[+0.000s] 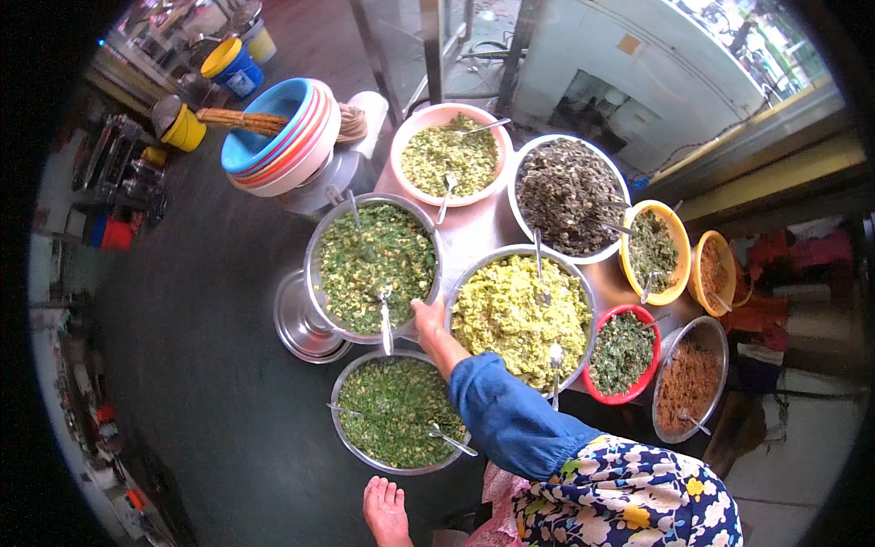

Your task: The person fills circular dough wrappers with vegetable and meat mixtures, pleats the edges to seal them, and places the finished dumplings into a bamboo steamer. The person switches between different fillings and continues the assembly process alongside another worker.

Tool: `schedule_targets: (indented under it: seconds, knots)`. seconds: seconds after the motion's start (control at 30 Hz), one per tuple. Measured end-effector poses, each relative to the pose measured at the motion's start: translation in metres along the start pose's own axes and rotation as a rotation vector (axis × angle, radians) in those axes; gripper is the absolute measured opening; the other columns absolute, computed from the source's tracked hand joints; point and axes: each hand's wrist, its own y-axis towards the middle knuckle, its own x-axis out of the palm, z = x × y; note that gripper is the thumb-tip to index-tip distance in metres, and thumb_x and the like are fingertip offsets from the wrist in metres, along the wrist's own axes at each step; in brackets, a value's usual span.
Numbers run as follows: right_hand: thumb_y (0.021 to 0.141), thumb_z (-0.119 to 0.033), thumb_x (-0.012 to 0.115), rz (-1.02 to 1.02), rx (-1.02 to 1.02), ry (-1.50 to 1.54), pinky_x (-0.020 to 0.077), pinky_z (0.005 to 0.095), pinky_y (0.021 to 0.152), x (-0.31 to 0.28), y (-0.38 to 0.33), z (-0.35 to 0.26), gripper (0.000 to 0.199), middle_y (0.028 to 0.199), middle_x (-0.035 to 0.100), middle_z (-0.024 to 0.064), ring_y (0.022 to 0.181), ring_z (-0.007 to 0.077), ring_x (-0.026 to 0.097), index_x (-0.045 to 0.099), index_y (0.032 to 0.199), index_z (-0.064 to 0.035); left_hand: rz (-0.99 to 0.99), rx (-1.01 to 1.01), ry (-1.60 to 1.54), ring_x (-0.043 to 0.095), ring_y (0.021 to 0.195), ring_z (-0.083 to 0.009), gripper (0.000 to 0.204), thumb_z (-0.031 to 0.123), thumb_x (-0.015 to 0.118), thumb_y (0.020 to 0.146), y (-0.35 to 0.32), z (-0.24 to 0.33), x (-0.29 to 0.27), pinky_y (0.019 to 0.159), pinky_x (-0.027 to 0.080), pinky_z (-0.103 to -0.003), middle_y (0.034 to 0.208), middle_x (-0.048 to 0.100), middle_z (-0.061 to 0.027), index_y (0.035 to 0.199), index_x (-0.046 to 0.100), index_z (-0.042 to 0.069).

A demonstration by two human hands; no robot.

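Note:
My right hand [430,321], in a blue oversleeve [510,410], grips the right-hand rim of a large metal bowl [313,273]. Chopped green filling with pale bits [365,246] fills this bowl, and two spoons stand in it. Below my left fingers' side of the picture edge, my left hand [386,512] is held up with nothing in it, its fingers stretched. Between the hands sits another metal bowl [335,421] of green filling with spoons. Just right of my right wrist stands a metal bowl [592,319] of yellow shredded filling, partly behind my sleeve.
Farther back are a pink bowl [398,169] and a white bowl [516,196] of dark filling. At right stand yellow bowls, a red bowl [654,369] and a metal bowl [725,365]. Stacked basins [264,137] hold a whisk broom [241,120]. Buckets [244,80] stand far left.

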Motion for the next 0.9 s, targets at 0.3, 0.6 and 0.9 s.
schedule_targets:
  seconds: [0.3,0.6,0.9]
  knots:
    - [0.079,-0.015,0.063,0.057,0.25,-0.118,0.0443,0.0401,0.086,0.0,-0.054,-0.027,0.055,0.112,0.054,0.0228,0.1,0.0324,0.055,0.037,0.121,0.0068,-0.079,-0.001,0.033,0.057,0.086,-0.0185,0.03,0.027,0.055,0.088,-0.013,-0.002,-0.019,0.074,0.049,-0.034,0.098,0.059,-0.0044,0.113,0.056,0.009]
    - [0.092,-0.015,0.046,-0.433,-0.055,0.184,0.054,0.0304,0.057,-0.186,-0.119,-0.15,0.028,0.092,0.057,0.0143,0.07,0.0214,0.061,0.047,0.117,-0.0027,-0.463,0.129,0.229,0.055,0.09,-0.0154,0.031,0.025,0.052,0.092,0.004,0.04,0.102,0.077,0.046,-0.031,0.102,0.058,-0.0034,0.117,0.053,0.007]
    - [0.083,-0.011,0.055,0.28,-0.815,-0.769,0.0491,0.0376,0.077,-0.42,0.034,-0.211,0.027,0.096,0.059,0.014,0.087,0.0262,0.06,0.052,0.108,-0.0019,-0.75,0.52,0.928,0.055,0.104,-0.0161,0.034,0.02,0.055,0.088,0.074,-0.001,0.32,0.082,0.044,-0.03,0.114,0.058,-0.0067,0.119,0.054,0.005]
